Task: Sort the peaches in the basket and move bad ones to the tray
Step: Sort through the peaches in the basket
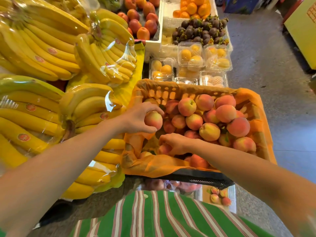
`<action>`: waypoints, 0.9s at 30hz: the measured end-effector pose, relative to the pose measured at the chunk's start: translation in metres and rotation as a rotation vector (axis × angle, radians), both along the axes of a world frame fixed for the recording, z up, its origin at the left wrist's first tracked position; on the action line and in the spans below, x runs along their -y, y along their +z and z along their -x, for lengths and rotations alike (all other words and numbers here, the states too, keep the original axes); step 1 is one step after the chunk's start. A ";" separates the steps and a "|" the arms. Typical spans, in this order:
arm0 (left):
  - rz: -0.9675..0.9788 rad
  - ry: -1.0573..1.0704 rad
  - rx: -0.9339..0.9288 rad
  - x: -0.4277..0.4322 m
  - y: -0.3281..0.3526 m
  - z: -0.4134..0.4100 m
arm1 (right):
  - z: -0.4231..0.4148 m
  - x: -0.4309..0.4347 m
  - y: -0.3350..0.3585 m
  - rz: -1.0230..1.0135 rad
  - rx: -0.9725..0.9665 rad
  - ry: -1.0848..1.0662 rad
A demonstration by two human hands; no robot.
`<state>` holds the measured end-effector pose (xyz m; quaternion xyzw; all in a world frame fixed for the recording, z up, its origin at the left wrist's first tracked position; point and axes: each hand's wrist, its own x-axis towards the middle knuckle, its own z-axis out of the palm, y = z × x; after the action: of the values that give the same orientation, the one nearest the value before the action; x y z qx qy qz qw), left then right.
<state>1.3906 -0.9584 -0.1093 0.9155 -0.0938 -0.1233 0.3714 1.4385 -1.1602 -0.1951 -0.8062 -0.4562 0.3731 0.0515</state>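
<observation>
An orange basket lined with orange plastic holds several pink-yellow peaches, heaped toward its right side. My left hand grips one peach above the basket's left part. My right hand reaches down into the near left corner, its fingers curled round another peach, partly hidden under the hand. Below the basket, at the lower right, several peaches lie on a low tray, mostly hidden by the basket and my shirt.
Wrapped banana bunches fill the stand to the left, close to my left arm. Behind the basket stand clear boxes of yellow fruit, then mangosteens, oranges and nectarines. Grey floor runs along the right.
</observation>
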 end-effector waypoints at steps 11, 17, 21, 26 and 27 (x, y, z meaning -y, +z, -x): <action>-0.088 -0.088 0.009 0.003 -0.007 -0.006 | -0.021 -0.003 0.032 -0.389 -1.049 -0.848; -0.136 -0.124 0.024 0.009 -0.009 -0.010 | -0.027 -0.005 0.041 -0.452 -1.006 -0.742; -0.466 -0.202 0.245 -0.013 -0.016 -0.007 | -0.031 -0.004 0.027 -0.310 -0.682 -0.703; -0.441 -0.157 0.300 -0.035 -0.028 0.011 | -0.023 -0.023 -0.001 -0.212 -0.132 -0.435; -0.428 -0.138 0.328 -0.036 -0.027 0.013 | -0.021 -0.029 -0.007 -0.217 -0.091 -0.406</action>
<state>1.3781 -0.9224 -0.1362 0.9723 -0.1866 -0.0155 0.1401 1.4593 -1.1316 -0.2024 -0.8536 -0.3194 0.3397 0.2322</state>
